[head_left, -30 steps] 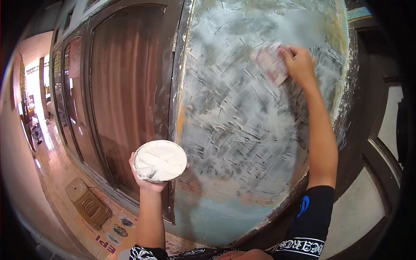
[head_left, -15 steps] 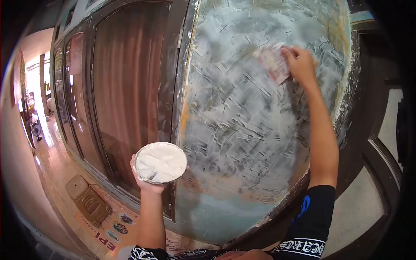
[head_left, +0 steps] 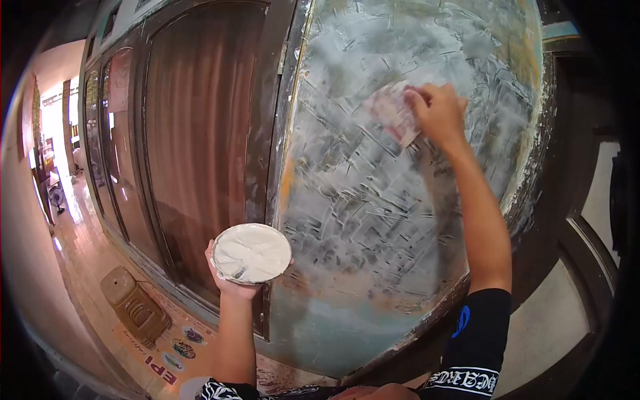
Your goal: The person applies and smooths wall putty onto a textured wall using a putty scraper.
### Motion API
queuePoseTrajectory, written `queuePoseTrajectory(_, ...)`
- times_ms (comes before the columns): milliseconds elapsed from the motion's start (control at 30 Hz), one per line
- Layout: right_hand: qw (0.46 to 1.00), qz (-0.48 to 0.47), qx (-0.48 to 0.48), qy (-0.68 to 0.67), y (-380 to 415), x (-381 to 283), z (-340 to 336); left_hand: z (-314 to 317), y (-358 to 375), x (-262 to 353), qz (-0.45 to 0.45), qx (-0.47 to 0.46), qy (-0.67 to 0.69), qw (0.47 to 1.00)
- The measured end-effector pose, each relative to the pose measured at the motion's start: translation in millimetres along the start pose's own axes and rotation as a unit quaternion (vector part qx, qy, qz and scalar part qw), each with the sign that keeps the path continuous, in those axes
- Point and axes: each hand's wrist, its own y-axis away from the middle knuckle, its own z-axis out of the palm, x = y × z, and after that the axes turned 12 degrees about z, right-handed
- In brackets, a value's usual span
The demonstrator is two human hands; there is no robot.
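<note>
My left hand is wrapped under a round tub of white putty, its open top facing me. The putty's surface is uneven, with a scooped mark near the lower left. Higher up, my right hand pinches a thin, flat, pinkish-white spreading card, slightly blurred, against the wall. Grey-white smears and many dark streaks cover that wall around the card. Lower down, the wall shows bare bluish-green paint.
Left of the wall is a dark wooden frame with a curtained glass panel. A brown plastic stool lies on the tiled floor beside a printed banner. Dark woodwork borders the right side.
My right hand has moved left and slightly down across the wall with the spreading card. My left hand and the tub have shifted slightly right and down in view.
</note>
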Motion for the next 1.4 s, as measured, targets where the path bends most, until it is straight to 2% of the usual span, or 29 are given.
queuePoseTrajectory(67,0.989,0.063,0.133,-0.002,-40.7,40.5,-12.8,-6.9,1.2,6.9,0.021,0.051,-0.003,0.998)
queuePoseTrajectory(100,0.978,0.093,0.186,-0.022,-57.0,58.1,-30.0,-14.3,2.3,14.4,0.017,0.041,0.074,0.996)
queuePoseTrajectory(133,0.969,0.131,0.209,-0.030,-69.1,82.1,-47.8,-13.2,4.0,17.5,0.020,0.043,0.073,0.996)
queuePoseTrajectory(167,0.957,0.169,0.231,-0.038,-76.9,94.8,-58.5,-9.8,5.7,20.6,0.035,0.050,0.017,0.998)
queuePoseTrajectory(200,0.958,0.167,0.229,-0.040,-75.0,91.1,-59.6,-7.2,6.7,22.6,0.049,0.058,-0.039,0.996)
queuePoseTrajectory(233,0.964,0.152,0.191,-0.107,-67.7,88.2,-61.6,-5.5,6.5,22.8,0.056,0.066,-0.100,0.991)
queuePoseTrajectory(267,0.963,0.137,0.153,-0.175,-57.8,86.3,-63.3,-7.3,6.4,23.6,0.058,0.068,-0.098,0.991)
queuePoseTrajectory(333,0.983,0.037,0.063,-0.171,-9.4,28.3,-45.5,-11.1,4.7,25.1,0.073,0.074,-0.091,0.990)
queuePoseTrajectory(367,0.969,-0.009,0.082,-0.234,14.4,16.2,-10.8,-10.4,3.6,23.0,0.068,0.087,-0.097,0.989)
queuePoseTrajectory(400,0.986,-0.089,-0.002,-0.138,36.5,-1.6,-7.2,-9.5,4.1,20.4,0.062,0.087,-0.097,0.989)
queuePoseTrajectory(467,0.991,-0.090,-0.050,-0.085,72.9,-20.9,9.0,-6.4,4.5,16.0,0.051,0.056,-0.080,0.994)
queuePoseTrajectory(567,0.995,-0.065,0.003,-0.071,53.6,31.0,21.0,-7.5,6.0,17.1,0.039,0.029,-0.053,0.997)
queuePoseTrajectory(600,0.997,-0.015,0.059,-0.043,42.1,46.6,7.0,-8.4,6.2,17.9,0.030,0.018,-0.031,0.999)
queuePoseTrajectory(633,0.993,0.035,0.113,-0.014,29.0,63.2,-15.1,-5.3,6.7,17.9,0.043,0.048,-0.056,0.996)
queuePoseTrajectory(667,0.982,0.133,0.093,-0.091,13.2,82.9,-35.0,-3.4,6.5,18.6,0.045,0.048,-0.057,0.996)
queuePoseTrajectory(733,0.967,0.174,0.145,-0.115,-9.3,144.2,-62.4,-2.7,10.7,20.0,0.046,0.063,-0.087,0.993)
queuePoseTrajectory(833,0.960,0.186,0.160,-0.133,12.3,138.4,-78.7,-4.8,10.6,17.1,0.052,0.072,-0.077,0.993)
queuePoseTrajectory(867,0.969,0.124,0.134,-0.166,16.3,152.4,-60.8,-3.8,11.6,15.3,0.049,0.080,-0.091,0.991)
queuePoseTrajectory(900,0.964,0.116,0.097,-0.219,38.4,114.3,-52.1,-8.8,11.3,15.0,0.044,0.089,-0.062,0.993)
queuePoseTrajectory(933,0.975,0.124,0.066,-0.174,58.2,87.7,-41.0,-7.1,12.3,10.8,0.024,0.060,-0.036,0.997)
queuePoseTrajectory(967,0.988,0.016,0.065,-0.140,76.4,65.7,-29.0,-4.4,11.8,5.2,0.010,0.044,-0.034,0.998)
queuePoseTrajectory(1033,0.999,0.009,0.006,-0.047,93.6,42.1,-11.8,-3.9,13.9,-5.0,-0.008,0.029,-0.033,0.999)
queuePoseTrajectory(1067,0.999,0.013,0.006,-0.047,91.4,47.4,-14.5,-6.9,14.1,-8.4,-0.002,0.055,-0.050,0.997)
queuePoseTrajectory(1133,0.996,0.028,0.074,0.030,68.4,65.8,-23.8,-5.7,15.8,-10.1,0.006,0.077,-0.069,0.995)
queuePoseTrajectory(1233,0.976,0.146,0.145,-0.072,35.0,129.2,-65.5,-0.8,29.3,-6.0,-0.015,0.037,0.005,0.999)
queuePoseTrajectory(1267,0.960,0.189,0.164,-0.125,31.9,143.8,-76.5,1.5,34.4,-5.7,-0.012,0.041,0.004,0.999)
queuePoseTrajectory(1333,0.948,0.227,0.197,-0.104,54.7,139.8,-96.3,6.8,44.9,-9.0,-0.008,0.002,-0.059,0.998)
queuePoseTrajectory(1367,0.941,0.219,0.169,-0.196,73.6,138.1,-89.3,1.2,47.4,-11.5,0.009,0.041,-0.096,0.995)
queuePoseTrajectory(1400,0.924,0.214,0.134,-0.287,97.1,137.7,-79.1,6.5,51.8,-14.8,-0.017,0.044,-0.069,0.997)
